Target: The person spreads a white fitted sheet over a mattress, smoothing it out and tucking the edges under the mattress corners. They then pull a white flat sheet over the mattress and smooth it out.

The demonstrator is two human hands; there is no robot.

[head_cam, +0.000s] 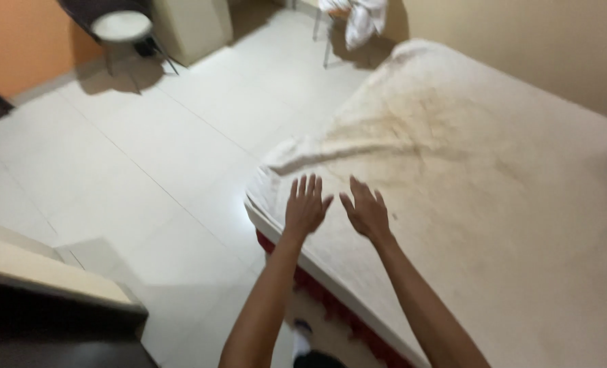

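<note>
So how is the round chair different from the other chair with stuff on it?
The round chair has a bare, pale round seat, while the other chair has white cloth heaped on it. The round chair stands by the orange wall; the other chair stands near the top corner of the bed, by the cream wall. Both have thin metal legs and stand on the pale tiled floor.
</note>
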